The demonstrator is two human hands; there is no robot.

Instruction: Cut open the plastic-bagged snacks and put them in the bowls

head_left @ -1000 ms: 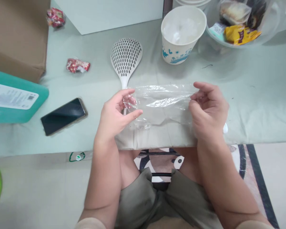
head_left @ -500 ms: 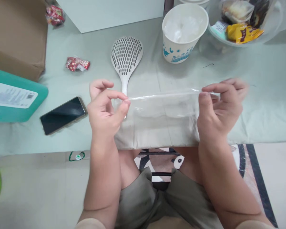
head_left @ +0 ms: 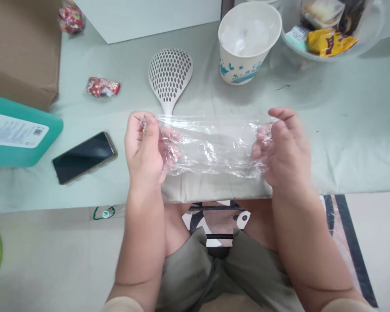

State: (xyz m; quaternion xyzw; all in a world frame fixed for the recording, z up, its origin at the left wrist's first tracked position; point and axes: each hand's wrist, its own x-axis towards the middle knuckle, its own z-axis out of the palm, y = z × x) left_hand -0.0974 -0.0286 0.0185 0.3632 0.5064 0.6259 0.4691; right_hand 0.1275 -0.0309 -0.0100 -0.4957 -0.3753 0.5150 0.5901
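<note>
A clear plastic bag [head_left: 211, 143] is spread between my two hands above the table's near edge. My left hand [head_left: 146, 145] pinches its left end between thumb and fingers, and some fingers show through the film. At the right end, my right hand [head_left: 284, 147] grips the bag with its thumb on the near side; several of its fingers are behind or inside the film, I cannot tell which. The index finger there stretches out. Just beyond the bag lies a white slotted skimmer [head_left: 170, 76], its handle partly covered by the film.
A phone [head_left: 84, 157] and a red wrapper [head_left: 103, 86] lie left, near a green container [head_left: 19, 149] and a cardboard box [head_left: 22, 52]. Toward the back stand a paper cup [head_left: 247, 65] lined with plastic and a clear tub [head_left: 286, 43] holding a yellow packet [head_left: 331, 42].
The bag's film, earlier a taut edge hanging between my pinched fingertips, is now crumpled and gathered higher around the fingers. My right hand has moved a little left, closer to the left one.
</note>
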